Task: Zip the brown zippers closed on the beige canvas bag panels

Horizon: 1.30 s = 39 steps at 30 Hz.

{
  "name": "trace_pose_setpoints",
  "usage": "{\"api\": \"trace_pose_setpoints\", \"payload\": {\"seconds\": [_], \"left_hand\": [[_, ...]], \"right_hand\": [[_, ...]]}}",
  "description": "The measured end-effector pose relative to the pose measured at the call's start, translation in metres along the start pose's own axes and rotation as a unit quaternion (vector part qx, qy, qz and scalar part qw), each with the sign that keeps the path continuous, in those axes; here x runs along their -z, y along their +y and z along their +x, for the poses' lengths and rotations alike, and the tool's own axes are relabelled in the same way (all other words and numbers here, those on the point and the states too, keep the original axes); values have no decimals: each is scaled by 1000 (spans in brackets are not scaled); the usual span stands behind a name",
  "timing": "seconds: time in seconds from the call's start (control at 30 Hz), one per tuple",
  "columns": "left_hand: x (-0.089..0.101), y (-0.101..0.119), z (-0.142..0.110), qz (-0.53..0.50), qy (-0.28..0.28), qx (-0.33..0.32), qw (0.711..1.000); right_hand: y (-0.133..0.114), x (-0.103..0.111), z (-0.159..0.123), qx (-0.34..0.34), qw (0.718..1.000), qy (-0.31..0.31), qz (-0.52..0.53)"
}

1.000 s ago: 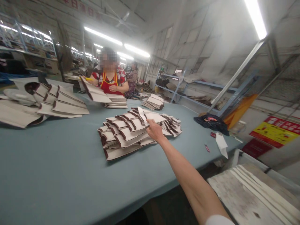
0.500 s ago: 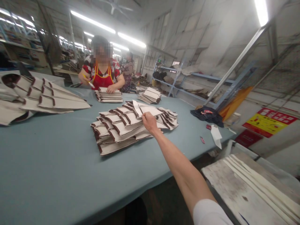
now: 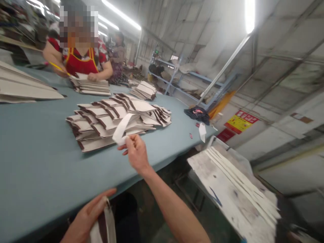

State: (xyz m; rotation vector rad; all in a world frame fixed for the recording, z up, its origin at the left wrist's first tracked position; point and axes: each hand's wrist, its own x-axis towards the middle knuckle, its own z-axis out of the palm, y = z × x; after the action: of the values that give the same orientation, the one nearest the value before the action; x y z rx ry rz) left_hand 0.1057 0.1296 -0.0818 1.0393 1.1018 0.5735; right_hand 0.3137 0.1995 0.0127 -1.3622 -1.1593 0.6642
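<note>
White strip [image 3: 121, 131] comes off fabric stack [image 3: 103, 122] beyond hands | right hand [image 3: 138, 153] pinches it | left hand [image 3: 87, 214] clasps brown-banded fabric [image 3: 109, 221]

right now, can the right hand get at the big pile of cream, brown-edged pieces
Probably yes: the right hand is near the cream, brown-edged pile with nothing solid between, though its grip holds a curled white strip.
</note>
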Motion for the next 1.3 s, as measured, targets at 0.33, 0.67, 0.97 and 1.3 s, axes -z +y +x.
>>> {"api": "trace_pose_setpoints", "payload": {"seconds": [0.33, 0.67, 0.97, 1.3], "left_hand": [[-44, -17, -14, -276, -80, 56, 956], [0, -26, -31, -313, -48, 2, 949], [14, -20, -54, -231, 3, -50, 972], [32, 0, -117, 6, 4, -193, 981]], "right_hand": [[26, -3, -167, -113, 993, -6, 41], [40, -21, -192, -107, 993, 0, 47], [45, -15, -220, -110, 992, 47, 34], [49, -11, -263, -134, 990, 37, -4]]}}
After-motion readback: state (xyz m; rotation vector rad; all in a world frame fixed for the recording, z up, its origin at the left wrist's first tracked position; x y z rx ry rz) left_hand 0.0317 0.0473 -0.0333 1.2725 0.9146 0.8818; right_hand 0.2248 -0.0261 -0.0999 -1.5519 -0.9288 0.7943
